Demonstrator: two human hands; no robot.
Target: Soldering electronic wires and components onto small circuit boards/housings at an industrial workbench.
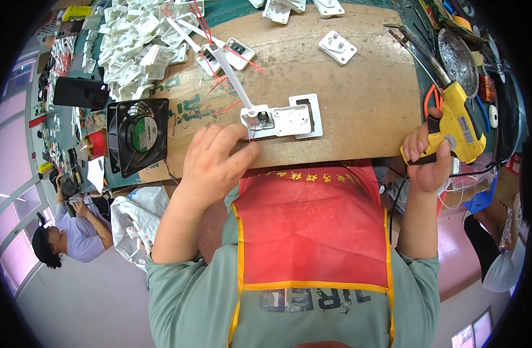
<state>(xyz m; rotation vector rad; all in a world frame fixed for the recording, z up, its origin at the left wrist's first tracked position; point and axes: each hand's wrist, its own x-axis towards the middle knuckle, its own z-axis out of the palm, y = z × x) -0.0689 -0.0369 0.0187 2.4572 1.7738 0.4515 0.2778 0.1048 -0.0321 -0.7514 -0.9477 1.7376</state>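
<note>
While right hand [429, 171] clasps yellow soldering gun [460, 124], left hand [215, 165] at white housing [291, 122], some fingertips hidden, grip unclear

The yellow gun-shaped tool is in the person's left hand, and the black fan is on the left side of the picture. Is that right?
Not quite: the head view shows the yellow gun-shaped tool in the person's right hand. The black fan is on the left side of the picture.
</note>
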